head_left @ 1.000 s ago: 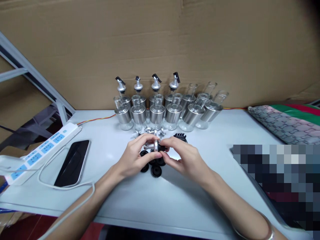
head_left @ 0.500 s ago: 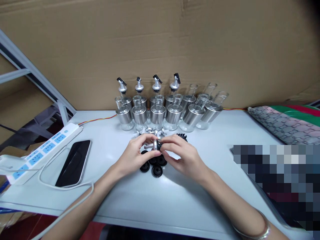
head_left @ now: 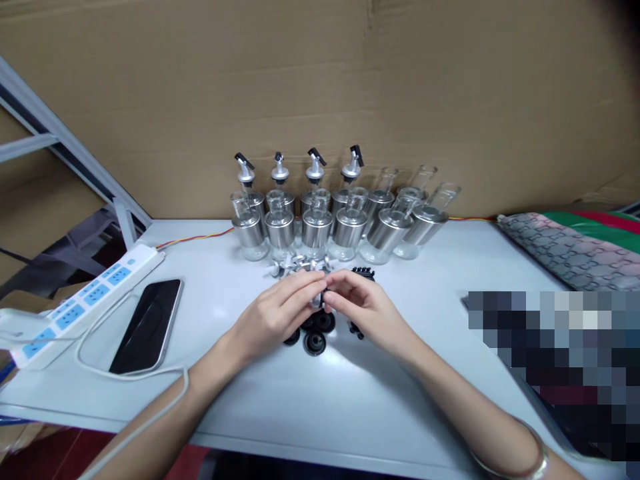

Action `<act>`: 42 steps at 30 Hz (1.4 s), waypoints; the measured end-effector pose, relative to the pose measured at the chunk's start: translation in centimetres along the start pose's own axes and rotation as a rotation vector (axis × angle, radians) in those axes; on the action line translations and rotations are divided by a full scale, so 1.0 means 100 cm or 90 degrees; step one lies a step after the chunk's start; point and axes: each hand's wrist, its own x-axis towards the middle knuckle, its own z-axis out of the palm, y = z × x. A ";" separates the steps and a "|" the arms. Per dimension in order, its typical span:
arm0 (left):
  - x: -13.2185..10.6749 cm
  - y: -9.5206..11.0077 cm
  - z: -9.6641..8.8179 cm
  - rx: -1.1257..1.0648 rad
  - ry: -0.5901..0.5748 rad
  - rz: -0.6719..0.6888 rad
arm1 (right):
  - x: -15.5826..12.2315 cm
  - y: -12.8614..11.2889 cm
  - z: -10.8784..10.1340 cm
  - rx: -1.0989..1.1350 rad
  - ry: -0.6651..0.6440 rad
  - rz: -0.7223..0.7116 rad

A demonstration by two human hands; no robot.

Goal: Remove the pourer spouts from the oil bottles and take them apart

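Observation:
My left hand [head_left: 277,313] and my right hand [head_left: 363,310] meet above the middle of the white table [head_left: 350,393]. Both are closed around one small silver pourer spout [head_left: 317,301] with a black part, mostly hidden by my fingers. Several black rubber stoppers [head_left: 315,341] lie on the table just under my hands. A few loose silver spouts [head_left: 295,265] lie behind my fingers. Further back stand several glass bottles with steel collars [head_left: 314,230]; those in the back row on the left carry fitted spouts [head_left: 315,167].
A black phone [head_left: 147,325] lies to the left, beside a white and blue power strip [head_left: 83,300] with its white cable. A patterned cloth [head_left: 575,250] covers the right far corner. Cardboard [head_left: 320,87] walls the back. A metal frame [head_left: 60,143] stands at the left.
My left fingers have turned over the spout and now cover it more. My hands have shifted slightly to the right. A small black part now shows under my right hand.

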 end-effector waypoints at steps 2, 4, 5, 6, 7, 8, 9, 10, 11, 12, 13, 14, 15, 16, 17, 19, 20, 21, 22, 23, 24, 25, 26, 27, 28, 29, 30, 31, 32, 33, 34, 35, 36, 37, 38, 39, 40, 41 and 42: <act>0.000 0.000 0.000 0.019 0.002 0.017 | 0.000 0.000 -0.001 0.033 -0.011 0.010; 0.001 0.001 -0.001 0.029 0.004 0.030 | 0.000 -0.002 -0.001 0.049 -0.022 0.012; 0.002 0.001 -0.002 0.031 0.001 0.034 | 0.000 -0.003 0.000 0.046 -0.022 0.006; 0.002 0.001 -0.004 0.033 -0.001 0.038 | 0.000 -0.004 0.000 0.038 -0.016 -0.005; 0.003 0.000 -0.005 0.034 -0.006 0.039 | -0.001 -0.005 0.001 0.024 -0.006 -0.021; 0.004 0.000 -0.006 0.034 -0.009 0.040 | -0.001 -0.006 0.002 0.004 0.007 -0.040; 0.005 0.000 -0.007 0.032 -0.011 0.041 | -0.002 -0.006 0.002 -0.019 0.019 -0.059; 0.006 -0.001 -0.008 0.028 -0.013 0.039 | -0.002 -0.007 0.003 -0.043 0.027 -0.077; 0.006 -0.001 -0.009 0.023 -0.014 0.039 | -0.003 -0.007 0.003 -0.067 0.031 -0.094; 0.007 -0.002 -0.010 0.018 -0.015 0.038 | -0.003 -0.007 0.003 -0.093 0.032 -0.111; 0.008 -0.002 -0.010 0.011 -0.016 0.038 | -0.004 -0.006 0.002 -0.118 0.032 -0.127; 0.008 -0.002 -0.010 0.005 -0.017 0.035 | -0.004 -0.006 0.002 -0.144 0.033 -0.145; 0.009 -0.002 -0.011 -0.003 -0.020 0.032 | -0.004 -0.006 0.001 -0.172 0.035 -0.164; 0.009 -0.002 -0.011 -0.012 -0.023 0.028 | -0.004 -0.006 0.001 -0.201 0.038 -0.185; 0.010 -0.002 -0.011 -0.023 -0.025 0.024 | -0.004 -0.007 0.000 -0.232 0.041 -0.207; 0.010 -0.003 -0.011 -0.041 -0.029 0.016 | -0.004 -0.008 0.000 -0.291 0.050 -0.256; 0.010 -0.003 -0.011 -0.048 -0.029 0.012 | -0.005 -0.009 0.000 -0.317 0.054 -0.284; 0.010 -0.003 -0.012 -0.053 -0.027 0.009 | -0.005 -0.009 0.000 -0.340 0.058 -0.312; 0.010 -0.003 -0.012 -0.058 -0.024 0.004 | -0.004 -0.010 0.000 -0.357 0.059 -0.340; 0.010 -0.003 -0.012 -0.066 -0.022 -0.001 | -0.004 -0.010 0.000 -0.373 0.058 -0.366; 0.010 -0.003 -0.012 -0.076 -0.019 -0.007 | -0.004 -0.010 0.000 -0.386 0.055 -0.391; 0.010 -0.003 -0.013 -0.088 -0.018 -0.012 | -0.004 -0.010 0.000 -0.398 0.051 -0.415; 0.010 -0.003 -0.013 -0.099 -0.019 -0.019 | -0.003 -0.010 0.000 -0.409 0.047 -0.435; 0.011 -0.003 -0.013 -0.110 -0.021 -0.026 | -0.003 -0.010 0.000 -0.421 0.044 -0.452; 0.011 -0.003 -0.013 -0.119 -0.024 -0.034 | -0.002 -0.010 -0.001 -0.434 0.044 -0.469; 0.011 -0.003 -0.014 -0.127 -0.027 -0.043 | -0.002 -0.010 -0.001 -0.452 0.043 -0.483; 0.011 -0.003 -0.014 -0.135 -0.030 -0.051 | -0.002 -0.010 -0.001 -0.475 0.040 -0.496; 0.011 -0.003 -0.014 -0.142 -0.034 -0.058 | -0.002 -0.010 -0.001 -0.504 0.035 -0.511; 0.011 -0.004 -0.015 -0.147 -0.037 -0.064 | -0.002 -0.011 -0.001 -0.536 0.030 -0.527; 0.011 -0.004 -0.015 -0.151 -0.040 -0.068 | -0.003 -0.012 -0.002 -0.568 0.024 -0.542; 0.011 -0.005 -0.014 -0.153 -0.042 -0.073 | -0.003 -0.012 -0.002 -0.596 0.017 -0.552; 0.010 -0.005 -0.014 -0.155 -0.044 -0.077 | -0.003 -0.013 -0.003 -0.616 0.012 -0.558; 0.010 -0.006 -0.013 -0.155 -0.043 -0.079 | -0.004 -0.012 -0.004 -0.623 0.011 -0.561; 0.010 -0.006 -0.012 -0.153 -0.040 -0.079 | -0.004 -0.012 -0.005 -0.618 0.012 -0.556; 0.009 -0.006 -0.010 -0.149 -0.035 -0.074 | -0.004 -0.011 -0.006 -0.602 0.015 -0.545; 0.008 -0.006 -0.008 -0.141 -0.028 -0.064 | -0.004 -0.010 -0.007 -0.580 0.021 -0.531; 0.007 -0.006 -0.007 -0.127 -0.020 -0.047 | -0.004 -0.008 -0.008 -0.557 0.030 -0.512; 0.006 -0.006 -0.006 -0.108 -0.010 -0.027 | -0.003 -0.007 -0.009 -0.539 0.042 -0.488; 0.006 -0.006 -0.005 -0.086 0.001 -0.004 | -0.003 -0.007 -0.009 -0.528 0.054 -0.457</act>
